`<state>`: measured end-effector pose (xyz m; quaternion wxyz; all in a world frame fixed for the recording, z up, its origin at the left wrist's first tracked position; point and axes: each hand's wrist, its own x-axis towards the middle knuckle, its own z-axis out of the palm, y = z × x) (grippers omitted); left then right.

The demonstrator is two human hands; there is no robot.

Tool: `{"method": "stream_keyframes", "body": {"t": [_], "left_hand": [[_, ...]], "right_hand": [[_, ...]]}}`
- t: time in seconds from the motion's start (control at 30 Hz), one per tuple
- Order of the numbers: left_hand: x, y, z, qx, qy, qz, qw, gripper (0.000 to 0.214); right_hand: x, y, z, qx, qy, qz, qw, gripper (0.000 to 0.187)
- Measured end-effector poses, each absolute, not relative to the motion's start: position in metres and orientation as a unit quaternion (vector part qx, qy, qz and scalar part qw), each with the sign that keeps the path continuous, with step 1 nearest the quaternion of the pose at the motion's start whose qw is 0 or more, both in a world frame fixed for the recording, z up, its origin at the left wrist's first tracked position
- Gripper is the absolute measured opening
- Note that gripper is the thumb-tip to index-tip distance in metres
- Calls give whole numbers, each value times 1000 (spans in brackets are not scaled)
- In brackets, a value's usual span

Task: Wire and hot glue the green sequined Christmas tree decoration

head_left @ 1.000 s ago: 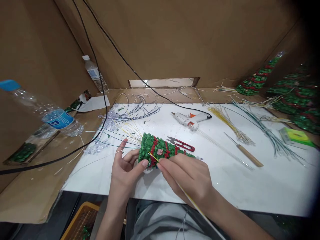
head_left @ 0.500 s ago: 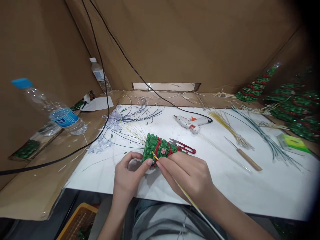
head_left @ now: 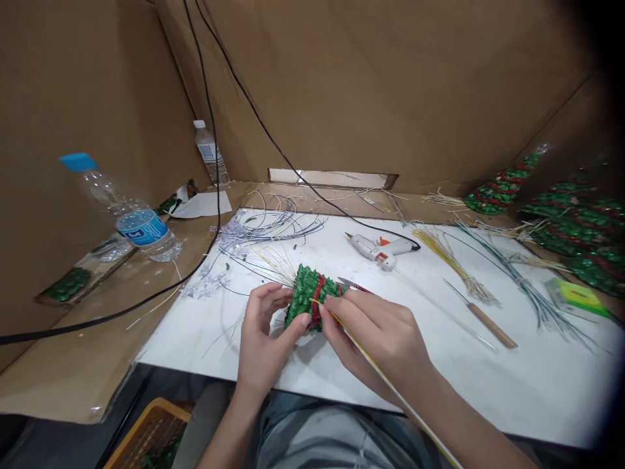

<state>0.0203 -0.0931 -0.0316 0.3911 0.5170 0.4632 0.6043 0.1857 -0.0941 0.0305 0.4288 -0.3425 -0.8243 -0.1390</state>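
We hold a green beaded piece point(head_left: 306, 301) with red bands just above the near edge of the white sheet point(head_left: 488, 384) that covers the bench, a little left of the middle. Our left hand point(head_left: 266, 339) is closed on its left end, thumb pressed against the near side and fingers curled over the top. Our right hand point(head_left: 375, 332) pinches a long yellow strand point(head_left: 364, 360) between thumb and forefinger, its tip touching the red band on the piece; the rest of the strand runs back along our wrist toward our lap.

Red snips point(head_left: 359, 286) lie just behind our right hand, mostly hidden by it. Further toward the far edge rests a white glue gun point(head_left: 383, 247), its black cable point(head_left: 209, 130) climbing the cardboard wall. To the right lie an awl with a wooden handle point(head_left: 483, 317), a bundle of yellow strands point(head_left: 449, 257) and a bundle of pale green wires point(head_left: 517, 277). Clear bead clusters point(head_left: 229, 234) with loose wires sit near the far left corner. Off the left edge, a water bottle point(head_left: 137, 221) lies tilted on the cardboard. Finished green trees point(head_left: 498, 189) are stacked past the far right corner
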Motion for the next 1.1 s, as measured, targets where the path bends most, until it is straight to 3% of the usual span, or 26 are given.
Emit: {"method": "stream_keyframes", "body": {"t": [0.33, 0.57, 0.73, 0.9, 1.1], "left_hand": [[17, -97, -29, 518, 413, 589, 463, 49], [15, -96, -26, 508, 390, 570, 515, 52], [14, -94, -26, 507, 393, 567, 518, 56], [10, -94, -29, 544, 441, 541, 466, 57], [6, -94, -30, 582, 456, 518, 429, 57]], "right_hand": [[177, -90, 18, -387, -831, -87, 389, 23], [174, -90, 13, -417, -776, 110, 461, 4], [175, -99, 15, -394, -718, 255, 514, 2], [175, -98, 9, -396, -693, 230, 557, 7], [170, -89, 1, -402, -700, 228, 545, 12]]}}
